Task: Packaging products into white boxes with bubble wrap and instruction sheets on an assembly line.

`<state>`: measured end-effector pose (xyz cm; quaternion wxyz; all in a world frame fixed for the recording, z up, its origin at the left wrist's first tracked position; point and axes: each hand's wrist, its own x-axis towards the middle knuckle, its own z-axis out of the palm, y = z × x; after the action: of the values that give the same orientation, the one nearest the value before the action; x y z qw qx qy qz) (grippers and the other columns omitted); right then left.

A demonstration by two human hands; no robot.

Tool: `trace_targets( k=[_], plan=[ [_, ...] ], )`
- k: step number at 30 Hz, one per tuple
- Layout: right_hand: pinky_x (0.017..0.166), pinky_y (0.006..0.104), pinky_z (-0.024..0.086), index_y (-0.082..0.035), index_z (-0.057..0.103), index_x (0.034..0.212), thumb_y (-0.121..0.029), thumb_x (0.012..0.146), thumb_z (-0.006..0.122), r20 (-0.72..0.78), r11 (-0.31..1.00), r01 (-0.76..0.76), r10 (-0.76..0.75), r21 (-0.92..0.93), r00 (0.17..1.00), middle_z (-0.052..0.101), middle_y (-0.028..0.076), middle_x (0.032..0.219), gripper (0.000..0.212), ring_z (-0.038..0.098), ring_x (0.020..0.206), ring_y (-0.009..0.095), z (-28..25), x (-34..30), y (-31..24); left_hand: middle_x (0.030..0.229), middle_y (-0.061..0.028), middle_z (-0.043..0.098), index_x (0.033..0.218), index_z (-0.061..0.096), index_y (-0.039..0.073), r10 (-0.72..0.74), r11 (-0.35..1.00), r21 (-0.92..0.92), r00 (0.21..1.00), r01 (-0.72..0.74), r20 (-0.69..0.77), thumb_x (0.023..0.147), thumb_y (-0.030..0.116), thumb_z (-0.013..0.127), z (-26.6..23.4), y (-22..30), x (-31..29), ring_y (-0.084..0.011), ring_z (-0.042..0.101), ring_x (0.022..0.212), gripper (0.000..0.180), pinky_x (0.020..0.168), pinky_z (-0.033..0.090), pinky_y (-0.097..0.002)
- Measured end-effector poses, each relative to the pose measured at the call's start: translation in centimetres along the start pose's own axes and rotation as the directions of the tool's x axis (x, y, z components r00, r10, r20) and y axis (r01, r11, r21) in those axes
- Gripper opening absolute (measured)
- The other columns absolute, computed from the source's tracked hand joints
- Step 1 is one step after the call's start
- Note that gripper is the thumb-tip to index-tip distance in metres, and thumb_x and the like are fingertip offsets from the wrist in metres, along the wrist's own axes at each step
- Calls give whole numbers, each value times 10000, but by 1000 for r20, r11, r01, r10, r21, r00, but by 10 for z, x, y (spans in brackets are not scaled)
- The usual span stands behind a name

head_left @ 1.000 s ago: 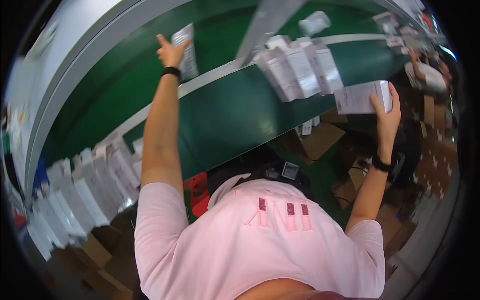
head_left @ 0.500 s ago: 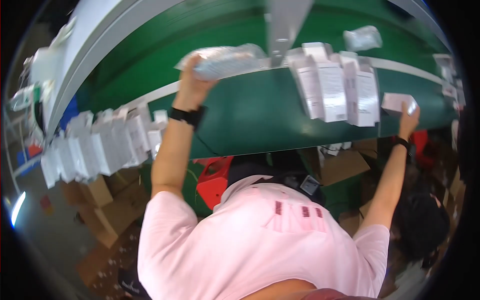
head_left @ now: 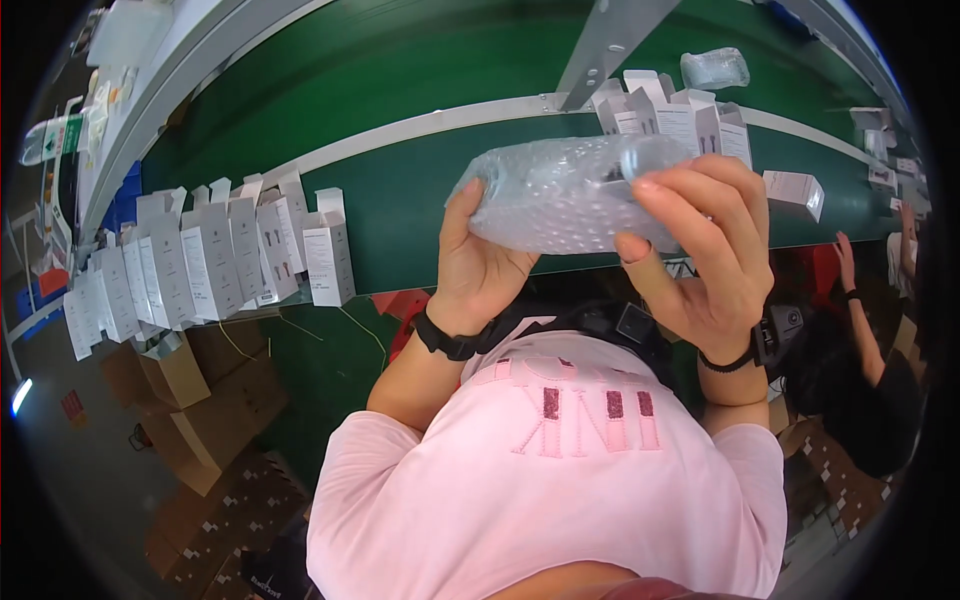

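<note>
A clear bubble-wrapped package (head_left: 560, 200) is held up before my chest, over the near edge of the green bench. What lies inside the wrap is hard to make out, though something dark and round shows faintly at its right end. My left hand (head_left: 485, 255) grips the left end, thumb up along the near side. At the right end my right hand (head_left: 705, 250) has its bent fingers and thumb on the wrap. Beyond it, a closed white box (head_left: 794, 193) lies on its side on the bench.
Open-topped white boxes stand in a row (head_left: 210, 260) at left, with another group (head_left: 675, 120) behind the package. A second bubble-wrapped piece (head_left: 715, 68) rests farther back. A metal post (head_left: 610, 50) rises from the white rail. Cardboard boxes (head_left: 215, 400) sit below left; a co-worker's arm (head_left: 862, 320) shows at right.
My left hand has brought the bubble-wrapped package nearer and to the right. My right hand has left the white box and moved in to the package's right end.
</note>
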<state>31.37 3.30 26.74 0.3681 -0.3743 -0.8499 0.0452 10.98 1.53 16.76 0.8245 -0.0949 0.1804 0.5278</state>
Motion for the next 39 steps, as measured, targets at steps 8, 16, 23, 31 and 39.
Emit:
trace_targets(
  k=[8, 16, 23, 31, 39],
  plan=[
    [888, 397, 460, -31, 650, 1129, -114, 726, 782, 8, 973, -96, 97, 210, 995, 601, 200, 1242, 432, 565, 1021, 329, 34, 25, -21, 1291, -105, 566, 1331, 482, 103, -133, 991, 18, 991, 133, -6, 959, 460, 496, 12, 14, -32, -274, 556, 1185, 516, 980, 507, -429],
    [841, 378, 470, -94, 711, 1003, -24, 649, 799, -46, 985, 16, -8, 169, 999, 586, 126, 1043, 371, 560, 970, 304, 56, 37, -52, 1054, -91, 608, 1198, 574, 163, -563, 580, -422, 717, 697, 411, 951, 524, 464, -26, 0, -42, -177, 570, 683, 451, 432, 435, -219],
    [843, 377, 470, -72, 707, 966, -18, 673, 786, -90, 981, 29, -12, 191, 996, 591, 124, 1047, 308, 566, 973, 304, 74, 47, -45, 1031, -112, 591, 1198, 577, 161, -589, 590, -463, 745, 662, 314, 937, 539, 482, -22, 13, -41, -165, 541, 614, 470, 404, 402, -214],
    [950, 387, 464, -15, 610, 1191, -28, 805, 703, -137, 967, -222, 238, 123, 962, 541, 195, 1298, 397, 558, 1149, 329, 59, 23, 2, 1106, -140, 572, 1265, 512, 43, -186, 947, -282, 977, 152, -100, 930, 382, 526, -33, 76, 25, -226, 565, 814, 477, 649, 526, -276],
    [802, 308, 514, 19, 565, 1236, 26, 813, 669, -124, 783, -588, 617, 204, 777, 572, 154, 1260, 435, 609, 963, 226, 24, -64, 70, 979, -94, 606, 1070, 579, 80, 276, 944, -103, 922, -313, -271, 951, 377, 429, -101, 286, 329, -256, 591, 821, 353, 632, 553, -368]
  ],
)
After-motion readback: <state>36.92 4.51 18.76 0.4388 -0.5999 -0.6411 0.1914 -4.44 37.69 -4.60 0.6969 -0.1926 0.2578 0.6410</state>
